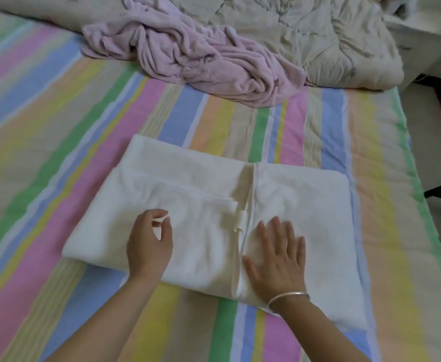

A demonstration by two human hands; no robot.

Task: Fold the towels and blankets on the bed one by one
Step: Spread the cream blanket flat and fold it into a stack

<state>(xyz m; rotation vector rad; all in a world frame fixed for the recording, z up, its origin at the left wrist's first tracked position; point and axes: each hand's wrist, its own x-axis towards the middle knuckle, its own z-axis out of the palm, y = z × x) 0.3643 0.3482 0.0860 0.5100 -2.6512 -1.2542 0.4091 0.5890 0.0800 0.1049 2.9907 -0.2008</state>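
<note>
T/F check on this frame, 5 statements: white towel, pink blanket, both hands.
1. The white towel lies folded on the striped sheet. True.
2. The right hand grips the pink blanket. False: it lies flat, palm down, on the white towel.
3. The pink blanket is folded neatly. False: it lies crumpled at the far side of the bed.
4. The left hand is over the white towel, fingers curled. True.
5. A bracelet is on the left wrist. False: it is on the right wrist.
</note>
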